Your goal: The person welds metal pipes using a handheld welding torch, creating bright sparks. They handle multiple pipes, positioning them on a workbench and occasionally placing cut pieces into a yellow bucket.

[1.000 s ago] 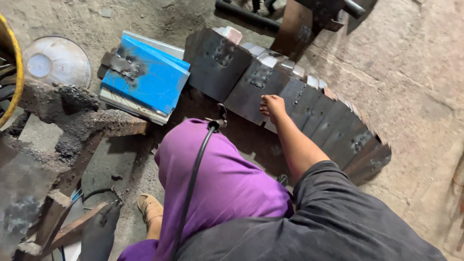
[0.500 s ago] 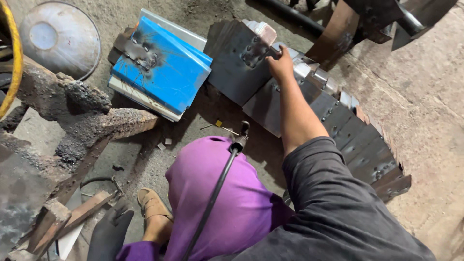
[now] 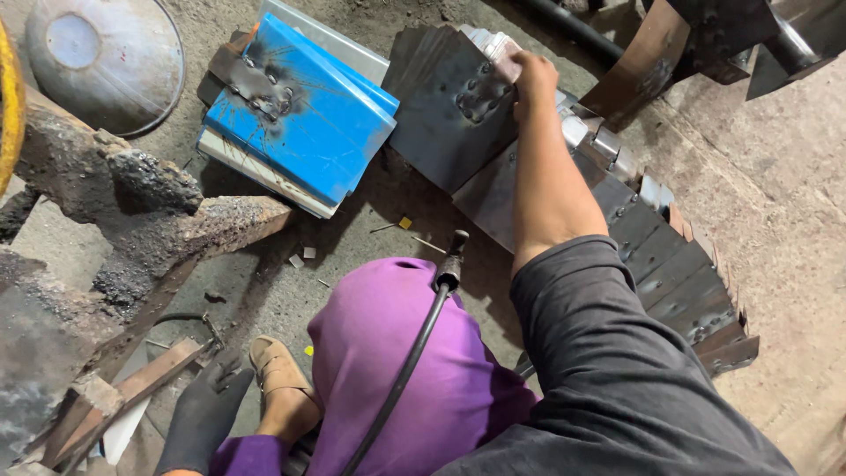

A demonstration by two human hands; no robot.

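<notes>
No packages, labels, signs, screens.

A metal workshop. Dark welded steel plates (image 3: 458,115) lie under the right hand (image 3: 533,79). Left of it, gritty concrete floor (image 3: 370,247).

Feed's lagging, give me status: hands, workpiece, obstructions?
Right hand gripping top of dark steel plate. Left hand gloved, low, free. Welding cable across knee.
</notes>
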